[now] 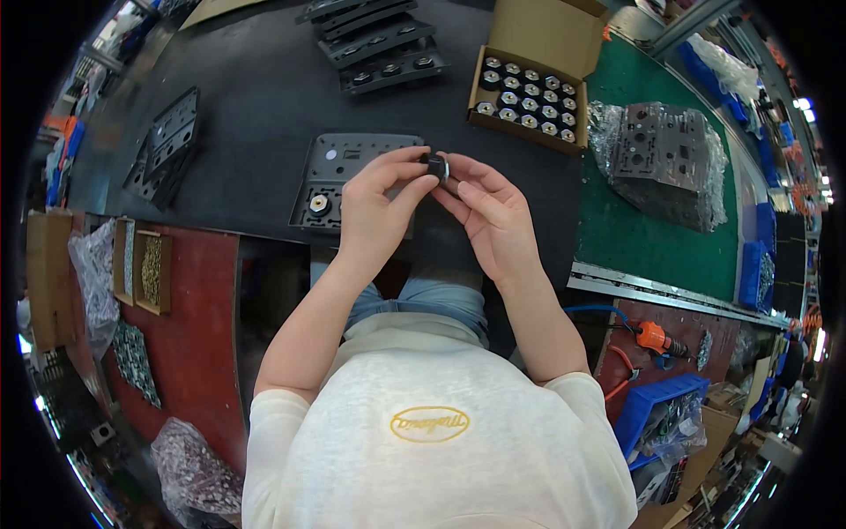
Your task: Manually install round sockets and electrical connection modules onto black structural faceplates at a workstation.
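Between my two hands, above the dark bench, is a small black round part with a silvery ring. My left hand pinches its black side with thumb and fingers. From the other side, my right hand has its fingertips closed on the silvery ring. Partly covered by my left hand lies a grey punched metal plate. At its near left corner sits a black part with a hexagonal silver nut.
An open cardboard box holds rows of black parts with silver nuts. Stacked metal plates lie at the far side, more plates at left. Plastic-wrapped plates rest on a green mat. An orange power driver lies at right.
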{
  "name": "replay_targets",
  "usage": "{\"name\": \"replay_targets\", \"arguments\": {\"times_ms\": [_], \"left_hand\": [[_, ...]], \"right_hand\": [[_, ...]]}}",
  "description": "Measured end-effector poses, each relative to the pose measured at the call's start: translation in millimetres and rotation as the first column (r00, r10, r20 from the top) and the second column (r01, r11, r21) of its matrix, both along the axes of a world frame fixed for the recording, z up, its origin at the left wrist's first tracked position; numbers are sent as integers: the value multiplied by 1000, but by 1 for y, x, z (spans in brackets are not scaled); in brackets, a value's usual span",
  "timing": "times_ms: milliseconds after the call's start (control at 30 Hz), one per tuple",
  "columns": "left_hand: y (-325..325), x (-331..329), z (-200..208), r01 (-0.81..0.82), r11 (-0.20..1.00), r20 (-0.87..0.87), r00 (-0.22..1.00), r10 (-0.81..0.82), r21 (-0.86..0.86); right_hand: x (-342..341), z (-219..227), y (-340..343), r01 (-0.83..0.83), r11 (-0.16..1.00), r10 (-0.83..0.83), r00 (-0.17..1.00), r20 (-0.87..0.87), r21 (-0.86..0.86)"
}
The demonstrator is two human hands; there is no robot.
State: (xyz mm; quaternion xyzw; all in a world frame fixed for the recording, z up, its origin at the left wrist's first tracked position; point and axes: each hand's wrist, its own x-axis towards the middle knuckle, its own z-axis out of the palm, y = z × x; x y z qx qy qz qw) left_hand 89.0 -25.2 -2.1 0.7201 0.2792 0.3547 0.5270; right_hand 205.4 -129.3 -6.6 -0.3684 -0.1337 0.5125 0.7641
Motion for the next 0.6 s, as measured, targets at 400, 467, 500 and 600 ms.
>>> {"name": "replay_targets", "arguments": {"times_ms": [400,467,500,600], "left_hand": [[1,3,-5,73,947,-121,992,-36,314],[5,-1,-5,48,949,-103,995,-17,310],[7,-3,-4,28,951,-86,996,-1,309],[22,-21,7,-48,993,-23,998,50,104]], "right_hand": [[4,-14,9,17,991,-20,1000,-20,-132],[6,-20,11,11,990,-12,1000,-7,-141],[7,-21,12,10,989,-9,1000,6,-147],[13,-20,11,9,981,-13,1000,-20,-196]]}}
